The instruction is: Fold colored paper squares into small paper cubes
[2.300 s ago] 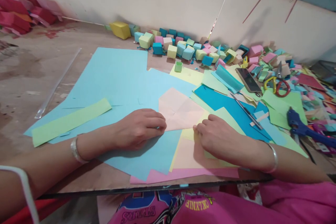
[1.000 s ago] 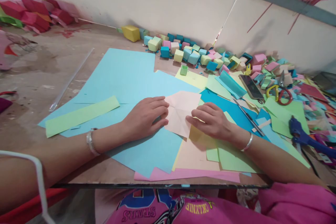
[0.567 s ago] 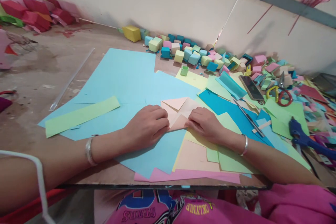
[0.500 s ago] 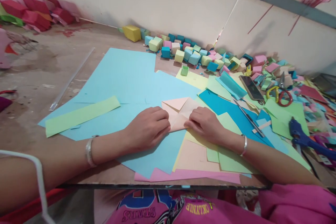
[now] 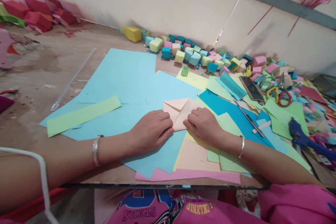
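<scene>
A pale peach sheet of paper (image 5: pixel 180 112), folded with triangular flaps, lies between my hands on a light blue sheet (image 5: pixel 131 77). My left hand (image 5: pixel 152 129) closes its curled fingers on the paper's left edge. On the opposite edge, my right hand (image 5: pixel 203 125) presses with fingers bent and thumb tucked in. The fingertips of both hands are partly hidden. To the left of my left hand lies a light green paper strip (image 5: pixel 84 116). Yellow, green and peach sheets (image 5: pixel 193 154) spread beneath my right forearm.
Small paper boxes (image 5: pixel 189 54) line the wall. At right are a phone (image 5: pixel 251 87), scissors (image 5: pixel 279 92), a pen (image 5: pixel 249 119) and a blue glue gun (image 5: pixel 307 140). A clear ruler-like strip (image 5: pixel 75 78) lies left, below larger red boxes (image 5: pixel 39 19).
My left hand has shifted slightly right along the peach paper. My right hand has moved a little left, so the two are closer together.
</scene>
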Demonstrator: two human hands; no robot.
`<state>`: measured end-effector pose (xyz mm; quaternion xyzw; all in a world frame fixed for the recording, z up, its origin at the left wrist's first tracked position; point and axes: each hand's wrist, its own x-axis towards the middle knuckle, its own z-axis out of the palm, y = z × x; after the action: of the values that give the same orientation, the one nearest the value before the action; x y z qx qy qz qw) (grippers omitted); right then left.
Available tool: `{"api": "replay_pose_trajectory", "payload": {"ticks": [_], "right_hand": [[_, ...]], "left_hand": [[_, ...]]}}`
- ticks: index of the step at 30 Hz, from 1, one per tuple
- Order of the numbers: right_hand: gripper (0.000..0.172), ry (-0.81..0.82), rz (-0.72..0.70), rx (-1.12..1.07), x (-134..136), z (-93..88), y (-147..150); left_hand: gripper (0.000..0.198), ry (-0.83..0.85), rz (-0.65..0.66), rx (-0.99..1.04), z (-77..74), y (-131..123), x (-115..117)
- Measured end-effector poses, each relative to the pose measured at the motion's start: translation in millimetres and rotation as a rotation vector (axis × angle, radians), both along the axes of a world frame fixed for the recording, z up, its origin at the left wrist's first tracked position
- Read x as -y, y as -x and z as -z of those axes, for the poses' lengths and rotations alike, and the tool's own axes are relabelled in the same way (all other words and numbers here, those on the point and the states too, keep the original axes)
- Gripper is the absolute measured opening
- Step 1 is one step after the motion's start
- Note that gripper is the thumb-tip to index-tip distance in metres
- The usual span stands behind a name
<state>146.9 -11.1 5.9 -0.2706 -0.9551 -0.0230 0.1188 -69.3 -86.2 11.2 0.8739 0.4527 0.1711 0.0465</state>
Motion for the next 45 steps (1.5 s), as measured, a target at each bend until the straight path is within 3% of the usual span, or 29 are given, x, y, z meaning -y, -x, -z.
{"api": "replay_pose_trajectory", "payload": {"ticks": [6,11,19,32,38,45], "right_hand": [[0.035,-0.029,0.0,0.016,0,3.7,3],[0.035,-0.027,0.001,0.028,-1,2.4,5],[0.035,-0.041,0.009,0.035,0,2.5,6],[0.035,-0.005,0.025,0.035,0,1.3,6],[0.026,0.154,0.212,-0.004,-1,-1.9,5],[0.04,0.378,0.173,0.143,-19,-14.1,-9]], "left_hand": [[0.025,-0.04,-0.046,-0.055,2.8,-4,0],[0.015,0.012,-0.101,0.025,0.2,-5,1],[0.025,0.034,0.008,0.064,4.0,1,-2],[0.029,-0.093,0.115,-0.063,4.0,0,-3],[0.029,-0.105,0.133,-0.09,6.2,1,-2],[0.03,-0.094,0.131,-0.113,4.1,2,-2]]}}
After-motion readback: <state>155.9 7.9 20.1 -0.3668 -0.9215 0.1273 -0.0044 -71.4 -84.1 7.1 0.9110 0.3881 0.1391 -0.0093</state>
